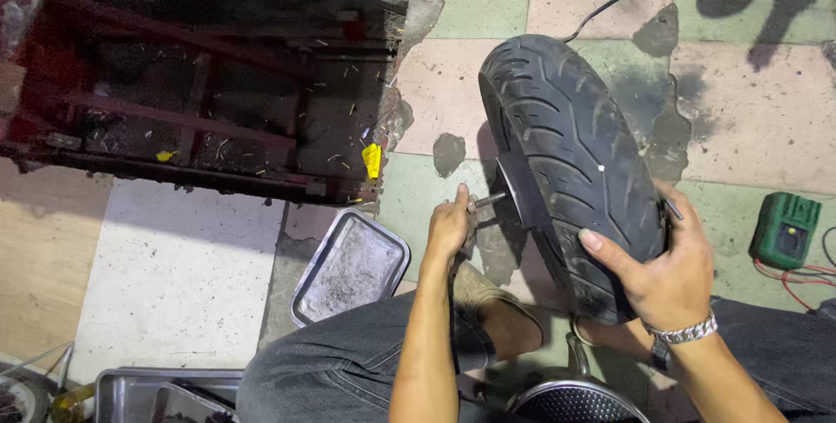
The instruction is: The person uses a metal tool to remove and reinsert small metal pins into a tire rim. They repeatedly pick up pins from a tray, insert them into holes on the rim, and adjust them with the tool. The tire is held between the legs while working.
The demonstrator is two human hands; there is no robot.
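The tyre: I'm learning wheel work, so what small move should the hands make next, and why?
Probably keep the right hand steadying the tyre upright while the left hand draws the metal axle bolt further out. The bolt sticks out at the hub side and the left hand is on its end.

Left hand (448,230) pinches with a closed grip, forearm extended; right hand (666,270) spreads wide, fingers curled.
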